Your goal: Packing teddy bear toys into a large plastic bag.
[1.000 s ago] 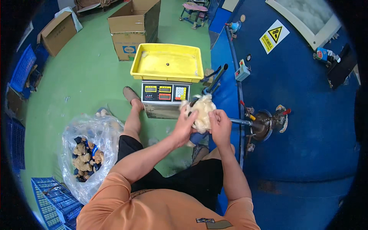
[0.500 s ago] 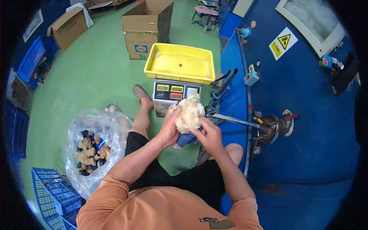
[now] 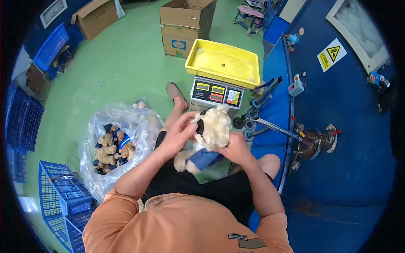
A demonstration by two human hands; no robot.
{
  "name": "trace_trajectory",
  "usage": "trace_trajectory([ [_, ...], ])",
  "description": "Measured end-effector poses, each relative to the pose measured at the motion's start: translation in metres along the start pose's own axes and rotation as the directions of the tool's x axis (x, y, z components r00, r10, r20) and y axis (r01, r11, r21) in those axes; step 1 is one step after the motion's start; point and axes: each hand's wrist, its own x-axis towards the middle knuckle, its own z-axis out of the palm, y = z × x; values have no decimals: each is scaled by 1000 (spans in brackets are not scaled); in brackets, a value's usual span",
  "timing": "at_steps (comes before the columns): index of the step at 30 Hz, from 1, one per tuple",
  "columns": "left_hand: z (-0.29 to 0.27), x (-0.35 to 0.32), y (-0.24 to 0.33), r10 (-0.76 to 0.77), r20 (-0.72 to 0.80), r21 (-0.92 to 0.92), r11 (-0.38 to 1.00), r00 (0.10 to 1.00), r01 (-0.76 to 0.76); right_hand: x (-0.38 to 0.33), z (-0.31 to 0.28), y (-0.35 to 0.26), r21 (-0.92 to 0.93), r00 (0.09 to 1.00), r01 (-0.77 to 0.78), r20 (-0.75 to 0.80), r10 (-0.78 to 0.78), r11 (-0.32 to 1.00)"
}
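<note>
Over my lap, just in front of the scale, I hold a plush toy (image 3: 205, 159) with tan feet and dark blue cloth on its lower body. A big wad of cream-coloured stuffing (image 3: 217, 126) sits against its upper end; I cannot tell how much is inside the toy. My left hand (image 3: 179, 134) is closed at the wad's left edge, its fingers at a dark brown patch. From the right, my right hand (image 3: 237, 147) grips the toy below the stuffing, with some fingers hidden behind it.
A scale (image 3: 216, 96) bears a yellow tray (image 3: 238, 61). To the right, a metal tube (image 3: 276, 127) juts from a blue machine (image 3: 337, 168). On my left stand a clear plastic bag (image 3: 143, 120) of plush toys and blue crates (image 3: 63, 185). An open carton (image 3: 179, 33) stands beyond.
My view has shifted left, so things appear farther right. The toy's feet and blue cloth now show more fully. My right hand has closed in on the toy below the stuffing.
</note>
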Motion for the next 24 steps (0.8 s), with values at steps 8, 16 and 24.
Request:
trace_trajectory([
  [8, -44, -27, -39, -95, 456, -285, 926, 885, 246, 7, -3, -8, 700, 939, 193, -335, 78, 687],
  [16, 2, -37, -27, -228, 141, -198, 947, 963, 254, 7, 21, 8, 870, 974, 19, -128, 189, 492],
  [24, -20, -15, -36, -149, -126, 289, 940, 981, 180, -24, 44, 3, 869, 969, -239, 187, 159, 434],
])
